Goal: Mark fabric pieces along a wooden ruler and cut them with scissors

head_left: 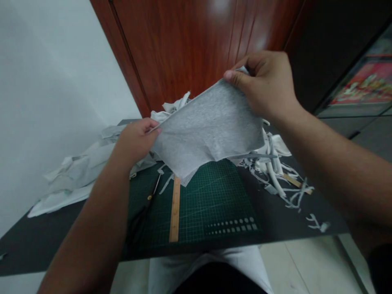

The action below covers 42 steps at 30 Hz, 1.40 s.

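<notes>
A piece of light grey fabric [211,122] is stretched between my two hands above the table. My left hand [137,141] pinches its left corner between thumb and fingers. Higher up, my right hand [266,81] grips the upper right corner, so the top edge slants upward to the right. The cloth's lower edge hangs loose over a green cutting mat [214,196]. On the mat below lie a wooden ruler [174,212] and a pair of scissors [149,197] with dark handles. The cloth covers the ruler's far end.
Folded grey and white cloth [82,167] is piled at the left by the wall. Fabric strips and scraps [272,163] lie in a heap on the right, with a wooden stick [295,181] among them. A reddish wooden panel [183,45] rises behind the black table [275,220].
</notes>
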Available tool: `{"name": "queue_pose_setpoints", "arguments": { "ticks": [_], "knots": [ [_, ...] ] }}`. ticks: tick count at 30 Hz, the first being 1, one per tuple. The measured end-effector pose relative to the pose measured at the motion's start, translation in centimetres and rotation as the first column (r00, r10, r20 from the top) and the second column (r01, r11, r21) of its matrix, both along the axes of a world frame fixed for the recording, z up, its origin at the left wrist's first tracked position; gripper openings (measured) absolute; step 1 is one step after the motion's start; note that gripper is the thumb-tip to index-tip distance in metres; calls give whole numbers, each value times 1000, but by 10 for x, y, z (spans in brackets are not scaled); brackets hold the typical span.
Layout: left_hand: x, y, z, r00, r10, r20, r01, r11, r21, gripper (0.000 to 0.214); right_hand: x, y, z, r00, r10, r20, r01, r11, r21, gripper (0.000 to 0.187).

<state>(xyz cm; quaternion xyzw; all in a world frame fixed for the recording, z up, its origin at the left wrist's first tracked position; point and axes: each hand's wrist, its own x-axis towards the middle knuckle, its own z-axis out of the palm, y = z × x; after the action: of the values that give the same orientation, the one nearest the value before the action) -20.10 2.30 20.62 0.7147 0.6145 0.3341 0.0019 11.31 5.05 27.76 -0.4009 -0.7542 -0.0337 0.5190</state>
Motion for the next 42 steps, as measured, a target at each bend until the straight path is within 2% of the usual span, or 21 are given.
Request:
{"name": "queue_pose_setpoints", "arguments": {
  "ticks": [4, 7, 9, 11, 13, 14, 16, 18, 19, 21, 22, 23, 24, 25, 27, 29, 31, 33, 36, 39, 42],
  "knots": [
    [17, -1, 5, 996, 40, 78, -54, 981, 185, 20, 49, -18, -15, 986, -166, -24, 167, 985, 42, 28],
    [30, -7, 8, 946, -104, 307, 35, 974, 223, 18, 74, -35, -24, 973, -212, -94, 213, 977, -2, 29],
    [42, -17, 12, 812, -271, 517, 164, 956, 244, 19, 84, -51, -26, 963, -207, -170, 203, 978, -42, 30],
    [54, -30, 19, 651, -402, 644, 254, 915, 314, 22, 90, -67, -24, 951, -189, -246, 178, 982, -64, 30],
    [65, -44, 27, 576, -455, 679, 272, 890, 366, 23, 94, -81, -20, 932, -188, -310, 164, 981, -99, 33],
    [69, -50, 30, 566, -447, 693, 273, 895, 354, 23, 95, -85, -19, 921, -201, -333, 166, 977, -131, 34],
    [74, -55, 32, 570, -362, 737, 293, 928, 230, 22, 99, -86, -21, 902, -247, -355, 180, 961, -212, 37],
    [75, -49, 21, 595, -231, 769, 332, 943, 26, 23, 105, -76, -34, 896, -300, -327, 204, 933, -295, 38],
    [74, -43, 10, 624, -169, 763, 345, 935, -75, 23, 108, -67, -45, 902, -323, -287, 216, 912, -348, 38],
    [73, -26, -23, 707, -72, 703, 358, 895, -268, 24, 114, -46, -77, 921, -356, -158, 244, 844, -478, 35],
    [72, -17, -43, 782, -40, 622, 317, 885, -342, 25, 114, -37, -98, 928, -366, -70, 274, 797, -538, 35],
    [70, -9, -64, 817, -23, 576, 303, 867, -395, 24, 113, -30, -120, 928, -372, 31, 320, 751, -577, 37],
    [69, -3, -86, 855, -17, 518, 282, 854, -438, 22, 110, -26, -143, 916, -376, 142, 384, 713, -587, 40],
    [67, 2, -105, 891, -25, 453, 258, 850, -460, 22, 105, -25, -166, 895, -380, 234, 443, 702, -557, 44],
    [62, 5, -137, 950, -44, 310, 189, 871, -454, 19, 88, -35, -206, 877, -312, 366, 450, 799, -399, 52],
    [55, 4, -157, 994, -71, 86, 100, 905, -414, 28, 67, -53, -237, 877, -99, 470, 287, 893, -347, 46],
    [48, 1, -165, 986, -79, -147, 12, 913, -408, 41, 48, -72, -259, 849, 138, 510, 112, 896, -429, 45],
    [43, -2, -167, 952, -65, -300, -86, 882, -464, 49, 35, -87, -273, 825, 254, 505, 40, 865, -500, 52],
    [40, -8, -162, 918, -36, -394, -203, 811, -548, 58, 29, -99, -281, 796, 295, 529, 50, 839, -542, 66],
    [40, -17, -157, 913, -72, -403, -210, 763, -611, 49, 27, -102, -276, 760, 294, 580, 101, 827, -553, 74],
    [41, -26, -155, 896, -85, -435, -238, 735, -635, 40, 18, -101, -267, 759, 278, 588, 127, 824, -553, 79]
  ]
}}
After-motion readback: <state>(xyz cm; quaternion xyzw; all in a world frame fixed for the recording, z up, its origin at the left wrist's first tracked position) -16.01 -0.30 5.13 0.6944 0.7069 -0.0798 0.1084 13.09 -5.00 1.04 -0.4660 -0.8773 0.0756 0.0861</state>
